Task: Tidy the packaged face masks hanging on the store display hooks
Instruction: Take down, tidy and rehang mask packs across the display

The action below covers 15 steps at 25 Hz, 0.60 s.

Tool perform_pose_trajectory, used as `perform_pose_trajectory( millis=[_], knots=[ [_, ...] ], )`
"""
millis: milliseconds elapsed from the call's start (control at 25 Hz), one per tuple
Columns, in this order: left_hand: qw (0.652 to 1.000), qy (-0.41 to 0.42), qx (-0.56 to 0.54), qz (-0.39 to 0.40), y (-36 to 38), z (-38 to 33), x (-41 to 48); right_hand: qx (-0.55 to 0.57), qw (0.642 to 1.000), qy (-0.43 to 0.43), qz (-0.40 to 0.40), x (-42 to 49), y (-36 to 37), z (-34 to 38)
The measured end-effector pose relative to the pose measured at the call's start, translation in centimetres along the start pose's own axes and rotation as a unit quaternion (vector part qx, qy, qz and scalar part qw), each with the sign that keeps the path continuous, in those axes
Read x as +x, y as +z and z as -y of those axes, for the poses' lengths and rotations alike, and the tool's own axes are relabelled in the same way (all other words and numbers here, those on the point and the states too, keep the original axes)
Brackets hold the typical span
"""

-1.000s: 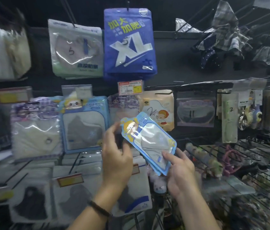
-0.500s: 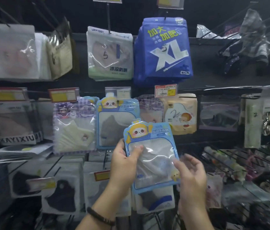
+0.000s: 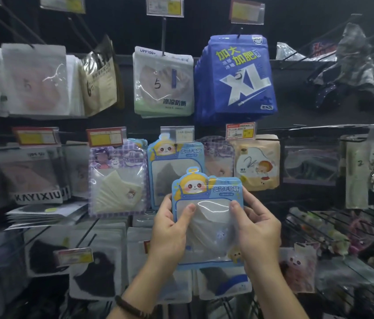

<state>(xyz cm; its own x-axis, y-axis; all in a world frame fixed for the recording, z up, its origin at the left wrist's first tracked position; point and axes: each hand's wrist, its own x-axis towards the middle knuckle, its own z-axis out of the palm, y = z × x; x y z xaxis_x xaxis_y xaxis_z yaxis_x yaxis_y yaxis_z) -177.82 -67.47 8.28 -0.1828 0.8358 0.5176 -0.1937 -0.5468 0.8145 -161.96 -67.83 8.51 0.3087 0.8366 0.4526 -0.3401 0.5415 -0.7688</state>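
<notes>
1. Head view: the left hand [image 3: 170, 236] grips the left edge of a light-blue plastic face mask packet with a cartoon face on its header and a clear window [image 3: 208, 223]. Its thumb is pressed on the window and its fingers are curled behind the packet.
2. The right hand [image 3: 257, 236] grips the opposite edge in the same way, thumb on the front and fingers behind.
3. A dark beaded bracelet [image 3: 133, 307] sits on the left wrist.
4. The packet is held upright between the two hands in front of the display. Its long axis runs vertically, the cartoon header points up, and the printed side faces the camera. Whether its hang hole is on a hook cannot be told.
5. Just behind and above it, a matching light-blue packet with a dark mask inside [image 3: 174, 162] hangs from the middle row, partly covered by the held one.
6. To the left of that hangs a purple-checked packet holding a cream mask [image 3: 118, 178]; to the right, a beige packet printed with a cartoon child [image 3: 256, 162].
7. A red-and-yellow price tag [image 3: 240, 131] sits above the beige packet.
8. On the top row hang a white-and-green packet marked with a handwritten 5 [image 3: 163, 81] and a stack of deep-blue pouches printed XL [image 3: 236, 77].
</notes>
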Motion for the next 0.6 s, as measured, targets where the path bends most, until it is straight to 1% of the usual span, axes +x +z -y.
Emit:
perform_pose_trajectory(
  millis=[200,360,600],
  knots=[
    [1.0,0.011,-0.001,-0.019,-0.5,-0.2,0.2,0.029,1.0,0.0,-0.008,-0.2,1.1,-0.5],
    [0.999,0.028,0.019,-0.031,-0.9,-0.3,0.4,0.025,1.0,-0.009,-0.01,0.0,1.6,-0.6],
    [0.99,0.056,0.078,-0.101,-2.4,-0.3,2.2,0.035,0.999,-0.006,0.009,1.0,3.6,-1.3]
  ],
)
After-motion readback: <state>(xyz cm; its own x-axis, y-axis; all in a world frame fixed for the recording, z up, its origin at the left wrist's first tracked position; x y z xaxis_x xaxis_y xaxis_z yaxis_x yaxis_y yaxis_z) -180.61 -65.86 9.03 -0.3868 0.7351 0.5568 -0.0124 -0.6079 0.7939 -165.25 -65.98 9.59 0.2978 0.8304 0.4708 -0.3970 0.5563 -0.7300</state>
